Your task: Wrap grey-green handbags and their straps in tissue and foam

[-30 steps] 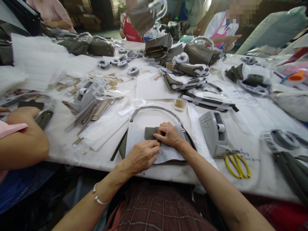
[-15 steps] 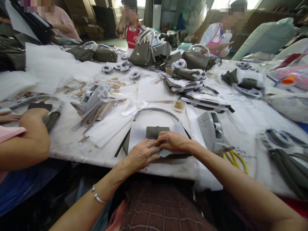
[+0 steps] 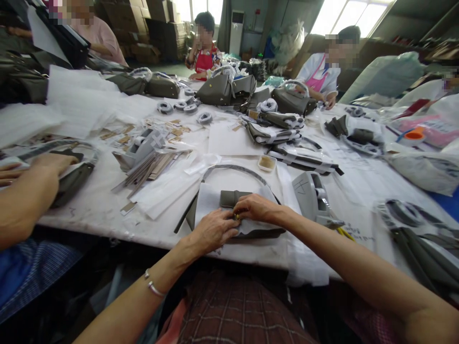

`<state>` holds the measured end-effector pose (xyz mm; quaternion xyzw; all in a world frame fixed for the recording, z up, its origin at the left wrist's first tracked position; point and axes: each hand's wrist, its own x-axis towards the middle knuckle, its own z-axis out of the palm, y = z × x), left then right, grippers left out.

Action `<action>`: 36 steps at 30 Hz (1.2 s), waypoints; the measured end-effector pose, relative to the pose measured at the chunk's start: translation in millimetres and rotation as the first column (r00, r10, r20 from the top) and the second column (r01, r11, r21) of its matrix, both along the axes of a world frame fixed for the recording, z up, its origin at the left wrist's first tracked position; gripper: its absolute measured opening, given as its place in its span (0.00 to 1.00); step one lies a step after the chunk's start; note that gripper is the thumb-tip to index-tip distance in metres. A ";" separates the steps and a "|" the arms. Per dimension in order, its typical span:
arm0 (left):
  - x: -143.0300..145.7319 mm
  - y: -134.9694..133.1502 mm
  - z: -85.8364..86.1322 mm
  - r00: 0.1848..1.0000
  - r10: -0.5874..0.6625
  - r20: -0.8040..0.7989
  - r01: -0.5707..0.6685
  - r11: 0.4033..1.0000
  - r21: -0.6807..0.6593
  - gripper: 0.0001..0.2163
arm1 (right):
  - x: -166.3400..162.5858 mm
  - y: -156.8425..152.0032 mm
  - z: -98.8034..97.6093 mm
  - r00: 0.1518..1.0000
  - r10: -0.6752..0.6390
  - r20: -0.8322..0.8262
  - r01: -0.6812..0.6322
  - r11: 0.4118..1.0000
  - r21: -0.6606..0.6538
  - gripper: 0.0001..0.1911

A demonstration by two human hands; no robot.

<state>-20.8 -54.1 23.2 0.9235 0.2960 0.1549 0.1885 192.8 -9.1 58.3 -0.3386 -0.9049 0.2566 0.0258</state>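
An olive-grey handbag (image 3: 229,198) lies flat on the white table (image 3: 107,205) just in front of me, partly covered by a white sheet (image 3: 211,200), its curved handle (image 3: 233,168) arching away from me. My left hand (image 3: 213,230) and my right hand (image 3: 256,209) meet at the bag's front strap. Both have their fingertips pinched together on a small gold-coloured clasp (image 3: 236,217) there. The clasp is mostly hidden by the fingers.
A grey tape dispenser (image 3: 311,197) stands right of the bag, yellow-handled scissors (image 3: 344,232) beside it. A small tray (image 3: 267,163) sits behind the handle. Strips and cards (image 3: 147,165) lie to the left. A neighbour's hands (image 3: 32,172) work at far left. Finished bags (image 3: 222,91) and other people are across the table.
Both hands slid from the strap's flap down toward me and now pinch at the clasp. The camera tilted up, showing more of the room.
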 end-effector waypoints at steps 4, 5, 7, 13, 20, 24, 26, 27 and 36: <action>-0.9 0.5 -2.5 1.000 -0.003 0.017 0.003 1.000 0.000 0.10 | -2.9 -5.2 8.2 0.985 0.125 0.123 -0.134 0.988 0.076 0.10; -1.1 0.4 -3.6 1.000 -0.004 0.021 0.004 1.000 -0.001 0.10 | -3.8 -6.0 9.5 0.977 0.155 0.147 -0.169 0.981 0.091 0.10; -1.5 0.1 -5.4 1.000 -0.006 0.028 0.006 1.000 -0.007 0.11 | -5.4 -6.5 9.8 0.963 0.193 0.189 -0.217 0.970 0.114 0.10; -2.0 -2.1 -8.3 0.999 0.012 0.046 -0.010 0.999 -0.047 0.12 | -6.3 -13.0 -2.6 0.935 0.180 0.307 -0.245 0.951 0.189 0.10; -2.6 -6.1 -13.4 0.997 0.017 0.079 -0.016 1.000 -0.016 0.13 | -20.7 -34.7 -9.5 0.912 -0.222 0.344 0.138 0.958 0.253 0.09; -3.2 -6.4 -18.3 0.993 0.027 0.115 -0.030 0.999 0.024 0.12 | -16.2 -30.6 -7.7 0.893 -0.419 0.164 0.409 0.908 0.091 0.07; -3.5 -6.4 -20.2 0.991 0.025 0.133 -0.030 0.999 0.030 0.12 | -5.2 -27.6 -5.5 0.868 -0.496 0.017 0.496 0.865 -0.078 0.08; -3.7 -6.4 -20.9 0.989 0.024 0.142 -0.029 0.999 0.032 0.12 | 1.1 -26.8 -4.4 0.831 -0.554 -0.043 0.543 0.826 -0.155 0.08; -2.4 -9.8 -23.9 0.990 0.050 0.130 -0.063 0.993 0.097 0.12 | 1.1 -27.4 0.5 0.661 -0.746 0.079 0.700 0.575 -0.423 0.08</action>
